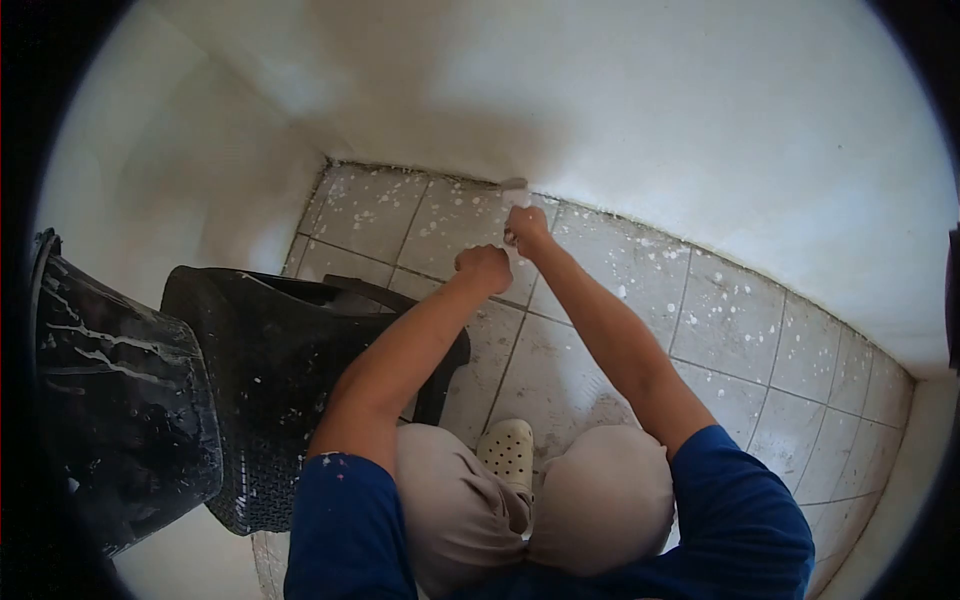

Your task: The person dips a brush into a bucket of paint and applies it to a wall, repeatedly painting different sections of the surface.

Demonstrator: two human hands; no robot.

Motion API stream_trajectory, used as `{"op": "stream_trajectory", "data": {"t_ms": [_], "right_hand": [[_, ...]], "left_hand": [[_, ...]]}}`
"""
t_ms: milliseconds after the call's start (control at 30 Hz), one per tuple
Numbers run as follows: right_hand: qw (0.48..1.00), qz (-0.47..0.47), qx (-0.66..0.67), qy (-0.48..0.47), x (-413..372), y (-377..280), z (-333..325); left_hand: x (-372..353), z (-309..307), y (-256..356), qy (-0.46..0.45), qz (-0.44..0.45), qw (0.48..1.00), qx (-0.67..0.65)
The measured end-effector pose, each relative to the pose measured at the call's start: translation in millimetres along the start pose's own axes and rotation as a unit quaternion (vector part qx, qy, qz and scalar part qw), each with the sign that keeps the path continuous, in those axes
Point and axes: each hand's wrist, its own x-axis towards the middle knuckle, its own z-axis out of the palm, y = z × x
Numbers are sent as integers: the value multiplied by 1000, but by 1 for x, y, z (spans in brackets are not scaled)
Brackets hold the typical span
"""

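My right hand [527, 228] is closed around a paintbrush [515, 194], low down by the wall. The brush's pale lower part and greyish bristles show beyond my fingers, and its tip is at the line where the white wall [680, 120] meets the floor. Just below and to the left, my left hand [485, 268] is closed with its fingers curled in, over the tiles. Whatever it may hold is hidden by the hand. The two hands are close together but apart.
Grey floor tiles [600, 370] are speckled with white paint spots. At my left are a black plastic chair [270, 360] and a black bucket [130, 400] streaked with white paint. One clog [507, 455] shows between my knees. Walls meet in a corner beyond the chair.
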Motion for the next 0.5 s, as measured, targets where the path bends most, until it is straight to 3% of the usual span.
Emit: {"op": "stream_trajectory", "data": {"t_ms": [67,167,200,300,333,400,500], "right_hand": [[998,-49,40,12,2,-25,24],[976,-199,-88,-10,-60,-43,42],[968,-217,-125,-8,-38,-17,36],[998,4,61,-11,-15,13,15],[998,5,15,53,-3,11,14],[994,-104,2,37,12,2,12],[969,-237,-66,3,-74,-41,-2]], "left_hand": [[-2,1,-2,-14,-3,1000,11],[1,22,-10,-2,20,1000,7],[4,24,-13,14,33,999,5],[-17,1,-6,-51,-4,998,19],[-16,1,-6,-43,-9,999,16],[-9,7,-4,-33,-2,999,23],[-1,18,-3,-13,34,999,0]]}}
